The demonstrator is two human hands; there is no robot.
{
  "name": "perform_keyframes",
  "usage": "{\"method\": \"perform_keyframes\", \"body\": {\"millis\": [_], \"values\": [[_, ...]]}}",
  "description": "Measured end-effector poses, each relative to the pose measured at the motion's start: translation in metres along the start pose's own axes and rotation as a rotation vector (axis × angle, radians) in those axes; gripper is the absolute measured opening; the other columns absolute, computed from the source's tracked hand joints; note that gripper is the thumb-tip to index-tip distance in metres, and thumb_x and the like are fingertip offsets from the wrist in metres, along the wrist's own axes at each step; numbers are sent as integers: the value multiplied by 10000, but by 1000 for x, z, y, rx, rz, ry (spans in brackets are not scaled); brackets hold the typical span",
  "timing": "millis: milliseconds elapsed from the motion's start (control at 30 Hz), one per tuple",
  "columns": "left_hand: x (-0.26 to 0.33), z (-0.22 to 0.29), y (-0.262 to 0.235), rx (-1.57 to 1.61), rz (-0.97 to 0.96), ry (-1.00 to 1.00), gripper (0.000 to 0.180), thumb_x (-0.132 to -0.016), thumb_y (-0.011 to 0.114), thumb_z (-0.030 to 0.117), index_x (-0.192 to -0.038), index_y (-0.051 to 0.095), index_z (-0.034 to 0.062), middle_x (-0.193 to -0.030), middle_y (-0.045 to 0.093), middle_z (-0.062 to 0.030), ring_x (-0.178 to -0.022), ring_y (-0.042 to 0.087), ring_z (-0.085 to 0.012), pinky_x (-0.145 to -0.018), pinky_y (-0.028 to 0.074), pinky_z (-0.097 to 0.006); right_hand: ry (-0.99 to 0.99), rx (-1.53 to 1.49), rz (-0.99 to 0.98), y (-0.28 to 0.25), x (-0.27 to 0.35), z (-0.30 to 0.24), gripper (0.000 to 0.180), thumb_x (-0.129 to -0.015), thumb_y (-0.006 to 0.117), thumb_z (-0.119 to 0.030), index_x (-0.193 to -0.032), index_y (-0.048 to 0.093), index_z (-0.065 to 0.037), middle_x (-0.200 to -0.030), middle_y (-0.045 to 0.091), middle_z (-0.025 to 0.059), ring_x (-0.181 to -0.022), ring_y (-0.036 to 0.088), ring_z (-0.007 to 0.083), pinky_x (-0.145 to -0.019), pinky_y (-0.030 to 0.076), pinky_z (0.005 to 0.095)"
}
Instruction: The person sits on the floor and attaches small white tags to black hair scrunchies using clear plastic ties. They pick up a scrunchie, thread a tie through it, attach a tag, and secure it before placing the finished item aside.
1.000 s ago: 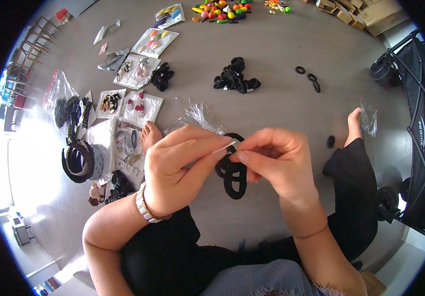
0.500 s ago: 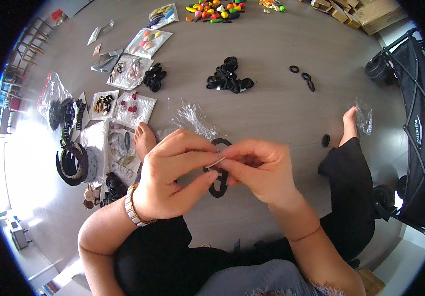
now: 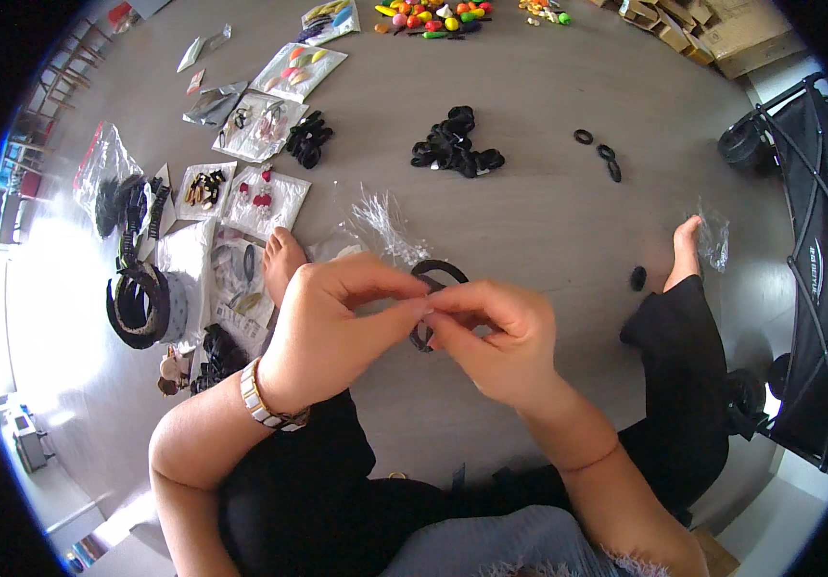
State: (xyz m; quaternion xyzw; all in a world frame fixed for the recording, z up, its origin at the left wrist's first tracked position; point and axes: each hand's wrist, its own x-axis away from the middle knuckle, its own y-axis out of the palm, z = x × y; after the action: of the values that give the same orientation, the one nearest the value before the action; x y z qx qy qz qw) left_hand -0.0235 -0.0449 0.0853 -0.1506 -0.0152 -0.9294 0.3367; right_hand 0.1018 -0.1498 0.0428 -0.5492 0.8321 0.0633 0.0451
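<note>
A black hair tie (image 3: pixel 446 266) is held up in front of me, its loop showing above and below my fingertips. My left hand (image 3: pixel 337 322) pinches it from one side, thumb against index finger. From the other side my right hand (image 3: pixel 505 332) pinches at the same spot, the fingertips of both hands meeting. What exactly lies between the fingertips is hidden. Beyond them a heap of thin clear plastic strands (image 3: pixel 382 226) lies on the floor. Farther off is a pile of black hair ties (image 3: pixel 457 146). Black rings (image 3: pixel 609 163) and a small black roll (image 3: pixel 638 279) lie to the right.
At left are flat plastic packets (image 3: pixel 265 204), another black bunch (image 3: pixel 309 140) and headbands (image 3: pixel 140 313). Colourful toy fruit (image 3: pixel 433 17) lies at the far side, cardboard boxes (image 3: pixel 731 29) at far right. A black folding wagon (image 3: pixel 823 260) stands at right. My bare feet flank the work area.
The hair tie has turned and shifted slightly up between my hands. My left fingers have closed in toward the right fingertips; the thin pale strip seen between them earlier is now hidden.
</note>
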Motion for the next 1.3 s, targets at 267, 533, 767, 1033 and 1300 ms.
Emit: {"method": "perform_keyframes", "body": {"millis": [267,533,767,1033,1300], "values": [[-5,-6,-5,-424,49,477,95,-656,632,-23,-740,616,18,-809,579,-75,-767,550,-172,-774,366,-292,133,-162,-27,0,0,6,68,-783,618,-3,-851,609,5,-723,608,28,-608,566,61,-546,458,185],[-8,-15,-13,18,-1,407,78,-718,535,-68,-767,561,-13,-818,563,-70,-809,524,-151,-752,407,-253,226,-396,-183,-13,-6,0,195,-873,455,-32,-1038,552,3,-975,612,101,-721,607,125,-553,447,206],[-7,-13,-14,-30,50,481,89,-736,521,-71,-791,553,-8,-810,564,-70,-798,532,-139,-739,413,-245,210,-593,-235,-26,-11,6,247,-906,391,-70,-1101,512,20,-1052,592,159,-717,609,142,-519,437,196],[-3,-10,-8,129,41,288,48,-775,516,-33,-805,542,-6,-825,574,-69,-774,544,-119,-725,424,-243,-85,-34,-109,-24,-13,1,219,-865,459,3,-1036,597,-3,-867,517,56,-616,480,63,-519,388,169],[-4,-13,-7,210,-12,153,30,-782,530,9,-807,545,2,-810,574,-49,-761,543,-109,-731,428,-245,-109,40,-38,-20,-11,3,212,-827,512,29,-1001,624,-20,-916,471,46,-713,455,80,-611,376,186]]}}
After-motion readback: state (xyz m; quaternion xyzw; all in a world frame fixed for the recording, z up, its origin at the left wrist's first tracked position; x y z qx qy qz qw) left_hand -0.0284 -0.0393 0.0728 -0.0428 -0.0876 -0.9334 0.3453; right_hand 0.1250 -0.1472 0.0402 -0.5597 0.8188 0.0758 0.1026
